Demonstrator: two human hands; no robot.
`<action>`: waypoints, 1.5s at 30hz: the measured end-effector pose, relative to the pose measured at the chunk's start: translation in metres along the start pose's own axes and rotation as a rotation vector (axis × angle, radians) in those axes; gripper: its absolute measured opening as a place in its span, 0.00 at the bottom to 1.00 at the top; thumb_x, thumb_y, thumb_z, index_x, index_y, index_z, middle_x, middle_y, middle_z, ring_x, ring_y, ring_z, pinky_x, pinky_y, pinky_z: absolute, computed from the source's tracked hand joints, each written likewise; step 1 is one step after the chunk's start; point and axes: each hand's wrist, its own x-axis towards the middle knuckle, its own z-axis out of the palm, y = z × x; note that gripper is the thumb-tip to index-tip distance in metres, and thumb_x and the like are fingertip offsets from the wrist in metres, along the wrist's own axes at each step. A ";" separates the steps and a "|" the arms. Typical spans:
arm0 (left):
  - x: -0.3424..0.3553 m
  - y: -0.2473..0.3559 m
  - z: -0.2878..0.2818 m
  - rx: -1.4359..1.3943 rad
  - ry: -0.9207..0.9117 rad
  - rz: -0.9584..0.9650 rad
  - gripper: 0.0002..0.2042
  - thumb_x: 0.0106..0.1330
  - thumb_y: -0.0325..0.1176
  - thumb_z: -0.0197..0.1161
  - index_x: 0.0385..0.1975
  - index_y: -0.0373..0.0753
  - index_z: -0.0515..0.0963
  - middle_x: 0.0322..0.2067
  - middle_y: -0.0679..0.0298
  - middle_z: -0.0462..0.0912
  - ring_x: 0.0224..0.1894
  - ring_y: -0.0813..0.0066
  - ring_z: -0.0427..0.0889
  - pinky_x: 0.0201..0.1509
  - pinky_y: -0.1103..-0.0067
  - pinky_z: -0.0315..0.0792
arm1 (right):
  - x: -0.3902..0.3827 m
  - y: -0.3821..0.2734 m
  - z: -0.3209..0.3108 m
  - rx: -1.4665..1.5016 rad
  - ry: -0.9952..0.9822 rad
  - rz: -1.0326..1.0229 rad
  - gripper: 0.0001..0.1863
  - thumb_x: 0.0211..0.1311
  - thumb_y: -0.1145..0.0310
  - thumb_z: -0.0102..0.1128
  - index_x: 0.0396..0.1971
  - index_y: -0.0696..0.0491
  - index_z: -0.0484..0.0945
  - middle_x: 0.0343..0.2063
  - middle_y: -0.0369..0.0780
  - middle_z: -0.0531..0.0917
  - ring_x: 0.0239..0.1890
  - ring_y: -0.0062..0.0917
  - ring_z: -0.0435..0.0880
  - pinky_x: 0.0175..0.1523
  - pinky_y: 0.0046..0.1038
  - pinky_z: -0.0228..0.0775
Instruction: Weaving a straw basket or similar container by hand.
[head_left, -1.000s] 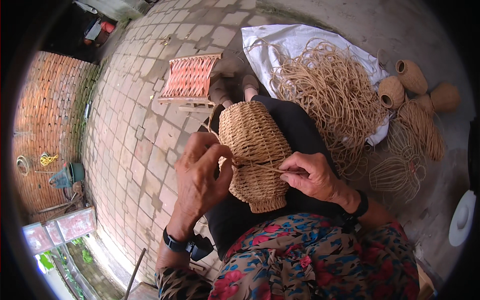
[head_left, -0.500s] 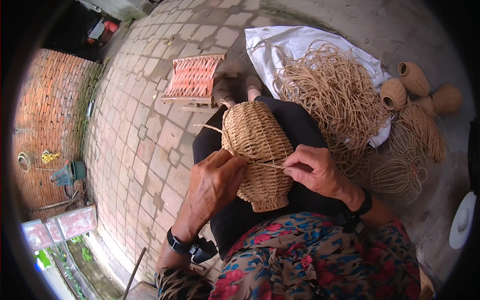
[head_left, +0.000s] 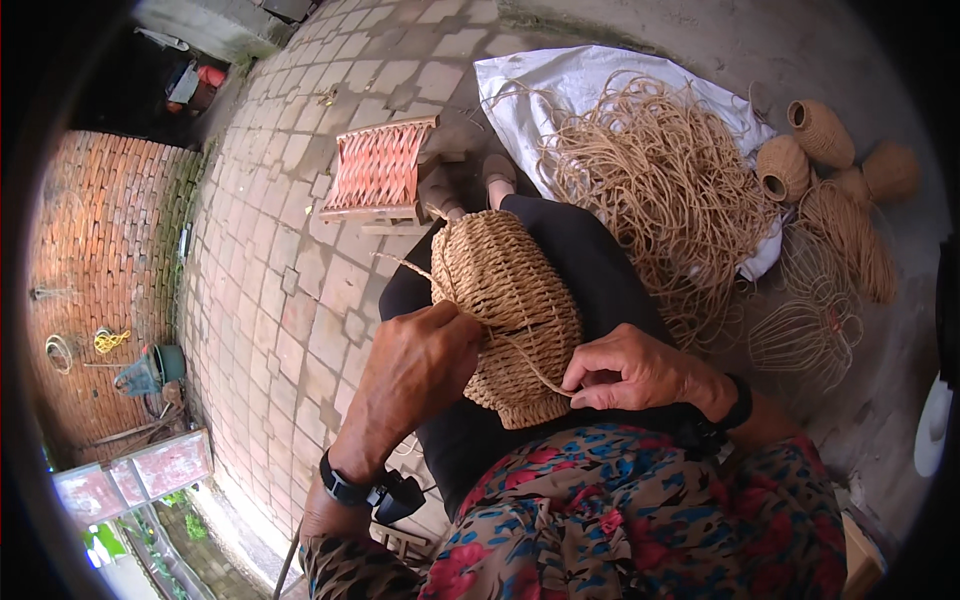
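Note:
A tan woven basket (head_left: pixel 505 300), rounded like a lantern, lies on my lap over dark trousers. My left hand (head_left: pixel 420 365) grips its left side, fingers curled against the weave. My right hand (head_left: pixel 625 368) pinches a thin tan strand (head_left: pixel 528 362) that runs from the basket's lower part to my fingertips. Another loose strand sticks out to the upper left of the basket.
A big heap of tan cord (head_left: pixel 655 185) lies on a white sack (head_left: pixel 590 85) to the right. Finished woven baskets (head_left: pixel 805 150) and a bare wire frame (head_left: pixel 805 335) lie beyond it. A small red woven stool (head_left: pixel 378 170) stands on the paved ground ahead.
My left hand has slid down the basket's left side. My right hand has drawn the strand down and to the right, and the basket has shifted slightly.

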 end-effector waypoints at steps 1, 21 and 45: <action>0.000 0.000 0.000 0.002 -0.009 -0.006 0.04 0.52 0.24 0.67 0.27 0.37 0.80 0.23 0.60 0.78 0.26 0.60 0.82 0.28 0.69 0.74 | 0.000 0.000 0.001 0.001 -0.005 -0.013 0.07 0.59 0.71 0.67 0.33 0.58 0.79 0.23 0.37 0.82 0.23 0.17 0.80 0.30 0.23 0.70; -0.048 -0.009 0.035 -0.076 0.331 -0.150 0.07 0.51 0.26 0.61 0.19 0.36 0.69 0.19 0.61 0.68 0.18 0.64 0.71 0.23 0.70 0.65 | -0.009 0.015 -0.018 0.213 0.099 0.202 0.19 0.60 0.56 0.66 0.37 0.60 0.80 0.28 0.35 0.82 0.32 0.15 0.79 0.39 0.18 0.71; -0.081 0.004 0.069 -0.967 0.581 -0.050 0.15 0.74 0.36 0.49 0.34 0.31 0.78 0.34 0.56 0.81 0.38 0.64 0.80 0.44 0.73 0.73 | 0.100 -0.027 0.030 -0.772 0.307 -0.028 0.08 0.54 0.71 0.64 0.28 0.54 0.73 0.25 0.42 0.79 0.30 0.40 0.82 0.35 0.39 0.73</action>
